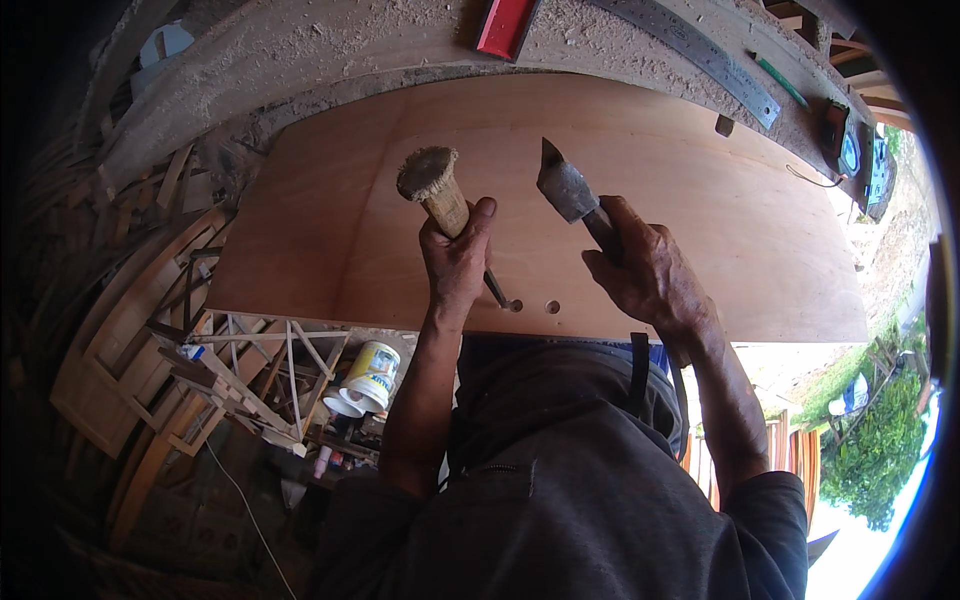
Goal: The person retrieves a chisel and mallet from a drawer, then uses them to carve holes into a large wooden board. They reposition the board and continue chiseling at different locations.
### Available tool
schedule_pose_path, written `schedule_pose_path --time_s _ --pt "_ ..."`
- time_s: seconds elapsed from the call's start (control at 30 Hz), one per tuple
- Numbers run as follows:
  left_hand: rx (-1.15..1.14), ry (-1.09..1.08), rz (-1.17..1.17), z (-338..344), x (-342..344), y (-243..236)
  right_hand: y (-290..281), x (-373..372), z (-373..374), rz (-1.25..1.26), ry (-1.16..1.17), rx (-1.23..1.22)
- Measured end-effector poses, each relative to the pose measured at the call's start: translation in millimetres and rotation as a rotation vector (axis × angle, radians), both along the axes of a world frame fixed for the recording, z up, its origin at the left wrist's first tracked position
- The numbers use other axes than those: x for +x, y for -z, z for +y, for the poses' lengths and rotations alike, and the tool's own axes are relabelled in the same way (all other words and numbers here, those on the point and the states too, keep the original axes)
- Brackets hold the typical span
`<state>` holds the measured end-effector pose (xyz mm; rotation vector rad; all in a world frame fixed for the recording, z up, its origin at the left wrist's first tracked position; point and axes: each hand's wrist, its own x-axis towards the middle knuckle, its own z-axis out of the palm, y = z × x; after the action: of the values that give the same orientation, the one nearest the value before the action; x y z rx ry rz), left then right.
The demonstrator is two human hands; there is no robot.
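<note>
One chisel slants, blade pointing lower right.

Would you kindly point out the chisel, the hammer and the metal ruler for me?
Chisel [444, 201], head view: on its wooden handle.
Hammer [567, 188], head view: on its metal head.
Metal ruler [704, 53], head view: on its flat face.

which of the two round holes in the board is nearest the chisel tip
The left hole: the chisel tip is right beside it, while the right hole lies farther off.
</note>
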<state>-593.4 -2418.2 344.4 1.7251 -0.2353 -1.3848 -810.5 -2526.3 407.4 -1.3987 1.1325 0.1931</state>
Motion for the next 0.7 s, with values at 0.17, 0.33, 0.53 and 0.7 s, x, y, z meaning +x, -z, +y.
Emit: schedule_pose_path --time_s 0.17,0.33,0.53,0.7 --pt "-0.075 -0.041 -0.024 -7 -9 14 5 -3 1 -0.013 0.006 -0.020" --pt "0.026 0.107 0.000 -5 -5 18 6 -8 2 -0.021 0.033 -0.028" --pt "0.015 0.108 -0.073 3 -10 37 11 -10 10 -0.005 0.072 -0.061" --pt "0.037 0.154 -0.053 2 -10 33 10 -11 11 0.001 0.071 -0.058"
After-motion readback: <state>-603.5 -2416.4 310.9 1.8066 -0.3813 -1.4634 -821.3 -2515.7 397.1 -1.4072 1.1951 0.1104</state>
